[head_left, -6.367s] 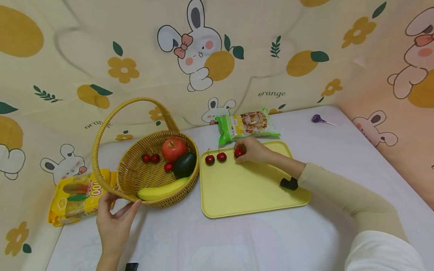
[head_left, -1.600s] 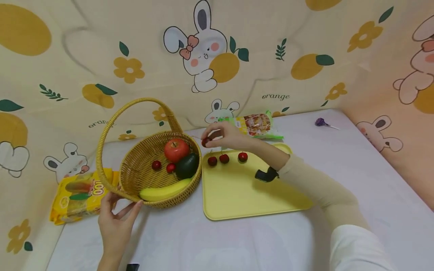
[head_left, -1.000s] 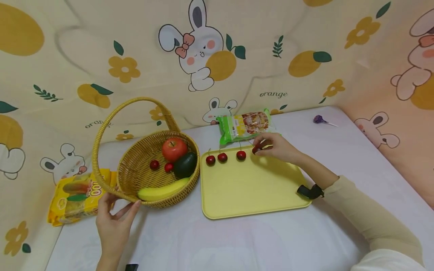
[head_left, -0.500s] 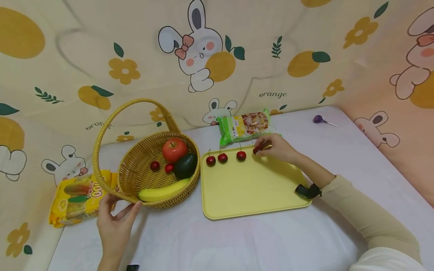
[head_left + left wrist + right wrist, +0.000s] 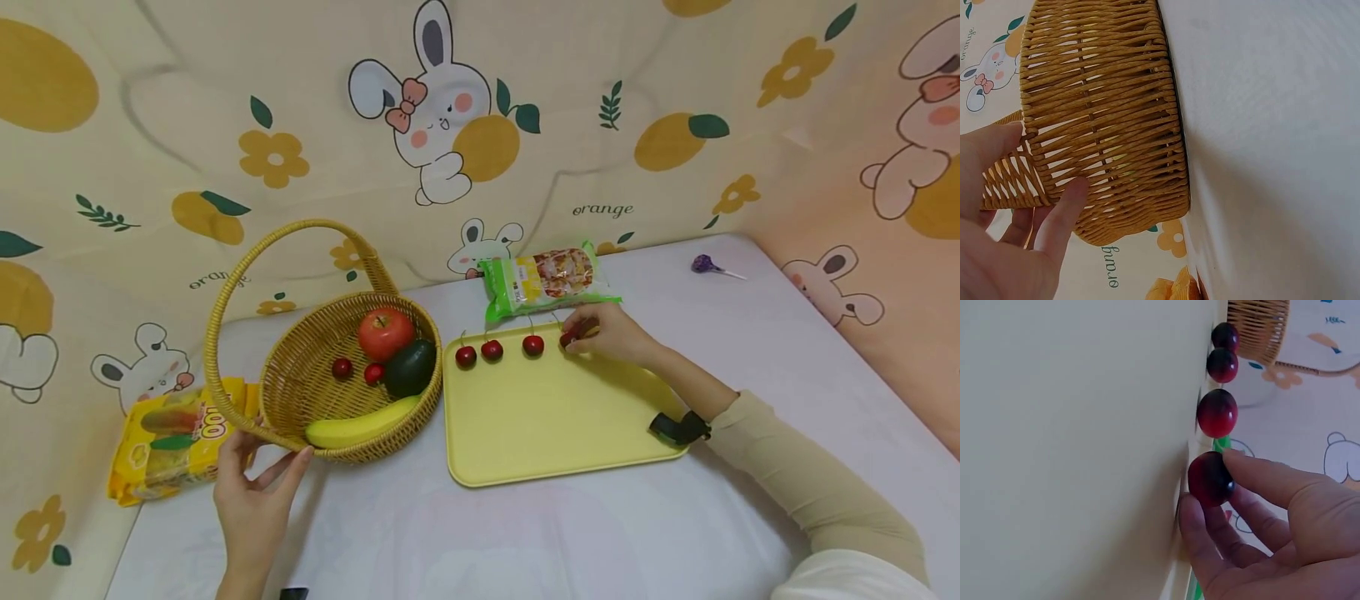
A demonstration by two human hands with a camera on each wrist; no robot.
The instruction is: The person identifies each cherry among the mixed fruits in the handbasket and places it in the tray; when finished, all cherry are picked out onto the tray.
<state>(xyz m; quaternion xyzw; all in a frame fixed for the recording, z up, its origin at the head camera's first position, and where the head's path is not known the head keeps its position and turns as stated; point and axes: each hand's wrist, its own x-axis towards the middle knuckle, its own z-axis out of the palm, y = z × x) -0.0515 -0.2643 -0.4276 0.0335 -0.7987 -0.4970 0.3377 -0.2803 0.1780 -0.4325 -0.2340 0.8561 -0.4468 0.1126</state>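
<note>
My right hand (image 5: pixel 611 333) pinches a dark red cherry (image 5: pixel 1210 479) between thumb and fingertips, low at the back edge of the yellow tray (image 5: pixel 555 433). To its left along that edge stand a cherry (image 5: pixel 533 345), another cherry (image 5: pixel 492 350) and a third cherry (image 5: pixel 466 357), stems up. With my left hand (image 5: pixel 255 500) I grip the wicker basket (image 5: pixel 1104 112) at its rim, by the foot of its handle. Inside it are a red apple (image 5: pixel 386 333), an avocado (image 5: pixel 410 367), a banana (image 5: pixel 362 422) and two cherries, one of them a darker cherry (image 5: pixel 342 368).
Behind the tray lies a green-and-white snack packet (image 5: pixel 551 281). A yellow packet (image 5: pixel 172 442) leans left of the basket. A lollipop (image 5: pixel 707 265) lies at the far right. Patterned cloth (image 5: pixel 300 75) hangs behind the white table (image 5: pixel 465 542).
Since the oldest frame, a third cherry has been let go on the tray and my right hand has carried another rightward from the basket side. The basket holds one cherry fewer. My left hand stays.
</note>
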